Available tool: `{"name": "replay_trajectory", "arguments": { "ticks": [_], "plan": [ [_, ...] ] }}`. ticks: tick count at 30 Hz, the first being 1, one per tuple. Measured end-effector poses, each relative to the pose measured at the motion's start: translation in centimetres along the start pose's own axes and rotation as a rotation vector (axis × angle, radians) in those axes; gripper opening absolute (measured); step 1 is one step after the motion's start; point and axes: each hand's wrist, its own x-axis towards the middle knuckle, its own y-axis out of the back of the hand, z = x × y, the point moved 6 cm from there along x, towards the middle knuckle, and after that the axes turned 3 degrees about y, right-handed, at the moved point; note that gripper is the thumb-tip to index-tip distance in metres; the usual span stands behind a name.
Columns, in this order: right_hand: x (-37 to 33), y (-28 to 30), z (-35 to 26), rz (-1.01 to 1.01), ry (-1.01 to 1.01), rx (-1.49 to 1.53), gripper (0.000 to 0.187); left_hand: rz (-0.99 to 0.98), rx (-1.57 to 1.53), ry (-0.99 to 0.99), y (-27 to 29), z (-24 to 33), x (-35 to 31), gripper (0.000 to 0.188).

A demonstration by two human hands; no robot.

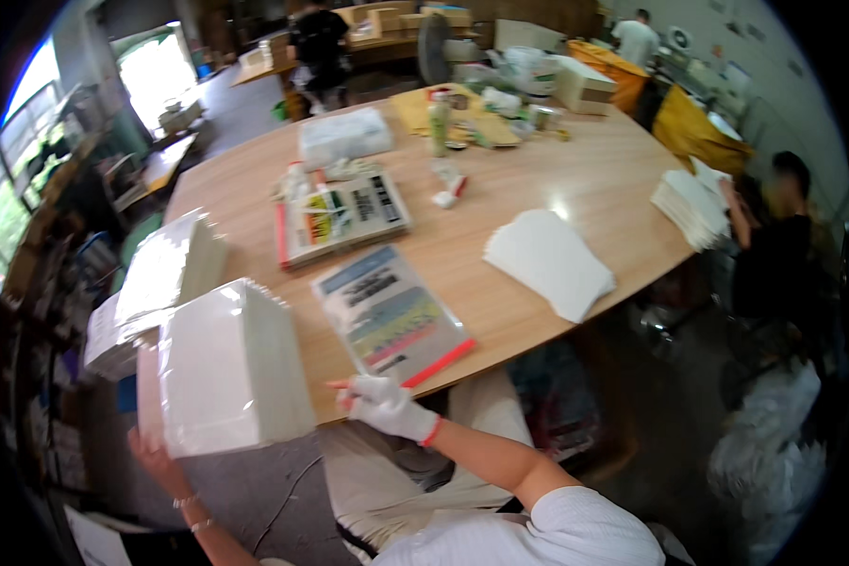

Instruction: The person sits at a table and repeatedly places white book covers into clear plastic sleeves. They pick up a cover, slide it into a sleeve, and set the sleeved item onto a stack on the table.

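My left hand (158, 462), bare with a bracelet at the wrist, is low beside the near left corner of a tall stack of white packs in clear plastic (212, 368). Its fingers look stretched out; whether they touch the stack is unclear. My right hand (387, 407) wears a white glove with a red cuff and bare fingertips. It is at the table's near edge, fingers apart, just below a flat clear packet (387, 307) with a printed sheet and a red lower strip. Nothing shows in the right hand's fingers.
A second wrapped stack (165, 264) stands behind the first. Further back on the wooden table (443, 217) are a printed box (349, 217), a white plastic bundle (344, 137) and a bottle (438, 123). Fanned white sheets (549, 264) lie right. A person (778, 231) handles sheets (693, 208) at the right edge.
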Motion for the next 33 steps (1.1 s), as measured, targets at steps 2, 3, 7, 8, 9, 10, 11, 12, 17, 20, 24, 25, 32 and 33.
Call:
{"name": "replay_trajectory", "arguments": {
  "ticks": [2, 3, 7, 8, 9, 10, 11, 12, 17, 20, 24, 25, 32, 33],
  "plan": [
    [-5.1, 9.0, 4.1, 0.23, -0.054, -0.12, 0.013, 0.195, -0.218, 0.137, 2.5, 8.2, -1.1, 0.032],
    [-7.4, 14.3, 3.9, 0.315, -0.005, -0.58, 0.011, 0.141, -0.201, 0.077, 2.6, 10.2, -2.3, 0.03],
    [-16.5, 30.1, 1.6, 0.516, -0.087, -1.529, 0.026, -0.237, -0.754, 0.012, -2.0, 19.1, -8.1, 0.017],
    [-17.0, 32.1, 1.4, 0.521, -0.165, -1.621, 0.03, -0.358, -0.655, -0.062, -3.7, 22.1, -9.2, 0.014],
    [-17.6, 33.8, 2.1, 0.473, -0.257, -1.599, 0.034, -0.484, -0.556, -0.136, -5.8, 24.7, -10.3, 0.011],
    [-18.3, 35.4, 3.0, 0.43, -0.349, -1.57, 0.037, -0.599, -0.557, -0.164, -7.8, 26.8, -11.3, 0.009],
    [-18.9, 36.8, 3.7, 0.415, -0.279, -1.529, 0.037, -0.711, -0.56, -0.197, -9.9, 28.7, -12.2, 0.008],
    [-19.0, 37.5, 4.1, 0.421, -0.298, -1.489, 0.035, -0.819, -0.623, -0.168, -11.7, 30.4, -12.8, 0.009],
    [-20.3, 41.0, 6.9, 0.731, -0.45, -0.543, 0.028, -0.803, -0.477, -0.357, -19.6, 36.4, -15.2, 0.02],
    [-19.4, 42.2, 9.2, 1.065, -0.483, 0.543, 0.036, -0.839, -0.003, -0.363, -24.5, 36.7, -17.3, 0.024],
    [-18.1, 45.8, 9.2, 1.057, -0.629, 0.378, 0.039, -0.777, 0.272, -0.676, -27.1, 35.5, -18.6, 0.026],
    [-18.1, 46.6, 8.8, 0.924, -0.742, 0.224, 0.036, -0.788, 0.272, -0.684, -27.2, 35.0, -18.2, 0.024],
    [-18.8, 41.1, 6.1, 1.007, -0.274, 0.042, 0.029, -0.698, -0.155, -0.531, -27.1, 31.0, -14.5, 0.013],
    [-18.7, 37.2, 3.2, 0.979, -0.29, 0.117, 0.03, -0.754, -0.116, -0.462, -27.7, 30.5, -14.3, 0.013]
  ]
}}
